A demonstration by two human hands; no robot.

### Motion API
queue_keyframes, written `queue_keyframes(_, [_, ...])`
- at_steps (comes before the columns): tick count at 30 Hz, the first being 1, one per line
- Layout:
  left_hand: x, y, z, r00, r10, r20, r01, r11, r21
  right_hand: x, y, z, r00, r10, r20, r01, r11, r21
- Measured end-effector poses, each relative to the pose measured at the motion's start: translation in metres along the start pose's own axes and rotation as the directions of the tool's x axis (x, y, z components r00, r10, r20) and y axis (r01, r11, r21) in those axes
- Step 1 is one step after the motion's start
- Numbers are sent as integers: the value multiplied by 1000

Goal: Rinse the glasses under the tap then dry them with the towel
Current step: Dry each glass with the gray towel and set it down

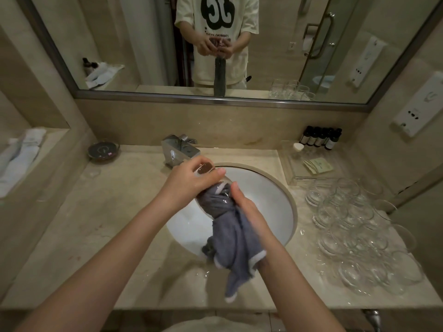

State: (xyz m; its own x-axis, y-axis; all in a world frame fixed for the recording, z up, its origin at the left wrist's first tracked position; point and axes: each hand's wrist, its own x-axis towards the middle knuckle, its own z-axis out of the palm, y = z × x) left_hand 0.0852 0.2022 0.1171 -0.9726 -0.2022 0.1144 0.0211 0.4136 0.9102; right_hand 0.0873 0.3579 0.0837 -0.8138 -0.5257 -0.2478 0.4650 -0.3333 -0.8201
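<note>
Head view — glass (211, 185) between both hands, towel (230, 236) inside.

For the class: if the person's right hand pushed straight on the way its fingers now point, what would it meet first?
Probably the left hand: the right hand, wrapped in the grey-blue towel, points up-left along the clear drinking glass it holds. Depth is uncertain.

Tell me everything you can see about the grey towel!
The grey towel looks soft, with a pale edge. Its top end is stuffed inside a clear glass held tilted above the white sink. The right hand grips it at the glass's mouth; the left hand holds the glass. The rest hangs down loose and crumpled.
</note>
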Motion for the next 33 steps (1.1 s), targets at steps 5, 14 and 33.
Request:
queue_keyframes(5, [-4,4,-8,992,10,123,6,991,-131,-5,0,0,996,61,71,-67,995,80])
queue_keyframes(14, [-7,-4,-8,997,57,48,-49,986,-158,0,-4,3,999,34,28,-30,990,-135])
queue_keyframes(33, [-1,-17,-49,336,-398,854,425,873,240,-16,-8,-3,927,166,338,-19,917,-398])
